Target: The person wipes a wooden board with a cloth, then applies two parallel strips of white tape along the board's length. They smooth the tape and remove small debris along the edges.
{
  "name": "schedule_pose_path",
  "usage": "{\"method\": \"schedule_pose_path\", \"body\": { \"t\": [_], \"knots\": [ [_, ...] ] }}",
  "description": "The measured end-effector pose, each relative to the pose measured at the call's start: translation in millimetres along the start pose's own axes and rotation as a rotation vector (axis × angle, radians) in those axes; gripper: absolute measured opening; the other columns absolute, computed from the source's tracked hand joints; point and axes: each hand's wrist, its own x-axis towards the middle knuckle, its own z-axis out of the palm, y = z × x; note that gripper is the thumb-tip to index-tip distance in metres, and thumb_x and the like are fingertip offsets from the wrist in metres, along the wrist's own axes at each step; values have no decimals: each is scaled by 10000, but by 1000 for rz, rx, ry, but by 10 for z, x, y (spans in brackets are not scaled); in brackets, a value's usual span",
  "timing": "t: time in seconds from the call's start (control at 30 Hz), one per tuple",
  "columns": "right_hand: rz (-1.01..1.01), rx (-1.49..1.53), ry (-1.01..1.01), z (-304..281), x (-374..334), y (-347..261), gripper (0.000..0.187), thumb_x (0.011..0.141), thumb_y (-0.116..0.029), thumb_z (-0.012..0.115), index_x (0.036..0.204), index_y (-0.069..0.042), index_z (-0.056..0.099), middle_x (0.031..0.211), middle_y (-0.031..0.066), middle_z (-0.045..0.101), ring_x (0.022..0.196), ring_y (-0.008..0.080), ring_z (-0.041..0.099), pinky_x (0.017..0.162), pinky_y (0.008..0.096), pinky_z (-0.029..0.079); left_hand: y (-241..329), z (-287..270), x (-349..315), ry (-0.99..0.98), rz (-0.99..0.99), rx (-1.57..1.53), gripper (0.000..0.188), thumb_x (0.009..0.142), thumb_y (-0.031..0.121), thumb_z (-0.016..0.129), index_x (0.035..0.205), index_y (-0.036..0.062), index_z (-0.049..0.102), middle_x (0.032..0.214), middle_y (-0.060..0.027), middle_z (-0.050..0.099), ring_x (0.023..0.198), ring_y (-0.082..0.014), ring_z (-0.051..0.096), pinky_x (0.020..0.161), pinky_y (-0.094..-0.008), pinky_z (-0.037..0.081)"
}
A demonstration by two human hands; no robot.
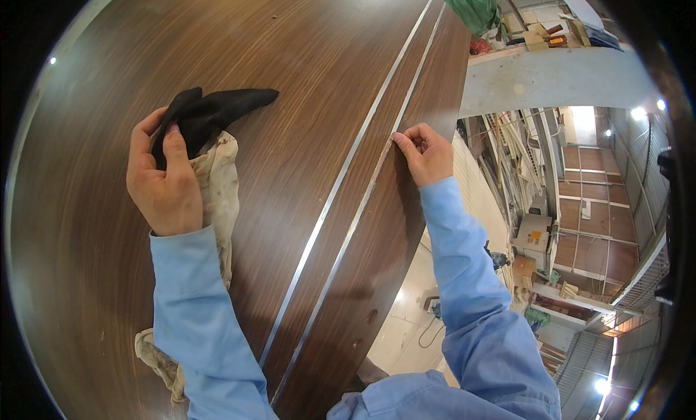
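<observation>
A large brown wood-grain panel (304, 65) lies under my hands. Two thin silvery strips, a left strip (328, 202) and a right strip (360, 202), run lengthwise along it. My left hand (167, 184) grips a crumpled black cloth (221, 110) between thumb and fingers, over the panel's surface. Beside that wrist, partly under the sleeve, lies a stained cream fabric piece (221, 177). My right hand (431, 157) is closed in a pinch, its fingertips at the edge of the right strip. Whatever is between those fingertips is too small to make out.
Another soiled cream fabric piece (161, 362) lies near my left forearm. Round holes (373, 316) mark the panel near its right edge. Green sheeting (467, 7) sits at the far end. Beyond are a pale curved surface (551, 79), stacked lengths of material and a box (535, 233).
</observation>
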Motion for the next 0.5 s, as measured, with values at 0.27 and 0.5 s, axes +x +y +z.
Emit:
{"method": "schedule_pose_path", "body": {
  "t": [0.27, 0.5],
  "knots": [
    [-60, -132, 25, -50, 414, 154, 219, 901, -186, 764, 855, 3, 663, 712, 125, 669, 642, 227, 633, 630, 359, 507, -9, -9, -5, -8, -24, 6, 219, 1002, 91, 563, 1174, -7, 659, 1111, -112, 708, 1059, -201, 658, 957, -314, 502],
    [204, -30, -160, -134, 545, 195, 238, 902, -206, 766, 853, -3, 653, 700, 108, 643, 657, 203, 626, 631, 349, 501, -3, -15, -2, -5, -28, -24, 216, 998, 96, 572, 1163, -10, 661, 1112, -109, 707, 1054, -199, 657, 956, -314, 499]
  ]
}}
